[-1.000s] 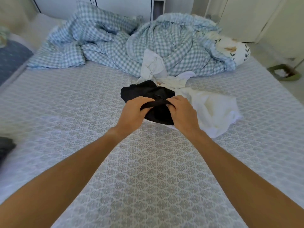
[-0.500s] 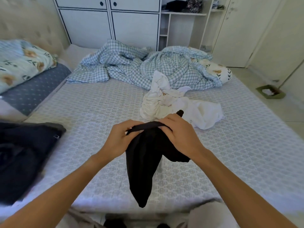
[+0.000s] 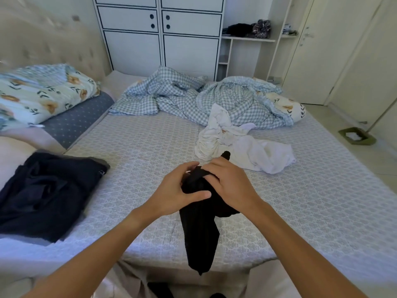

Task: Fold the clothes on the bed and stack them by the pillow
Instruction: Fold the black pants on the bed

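I hold a black garment (image 3: 200, 235) up over the near edge of the bed (image 3: 139, 147); it hangs down in a narrow strip. My left hand (image 3: 178, 190) and my right hand (image 3: 232, 186) both grip its bunched top, close together. A crumpled white garment (image 3: 257, 151) lies on the bed just beyond my hands. A dark navy garment (image 3: 47, 190) lies spread at the left side of the bed. A floral pillow (image 3: 43, 93) rests at the far left by the headboard.
A rumpled blue checked quilt (image 3: 193, 100) is heaped across the far end, with a second floral pillow (image 3: 287, 106) at its right. White cabinets (image 3: 159, 33) stand behind. A green dustpan (image 3: 356, 136) sits on the floor at right.
The black garment has been lifted off the white pile and pulled toward me, so it now hangs over the bed's near edge. My hands have bunched closer on its top.
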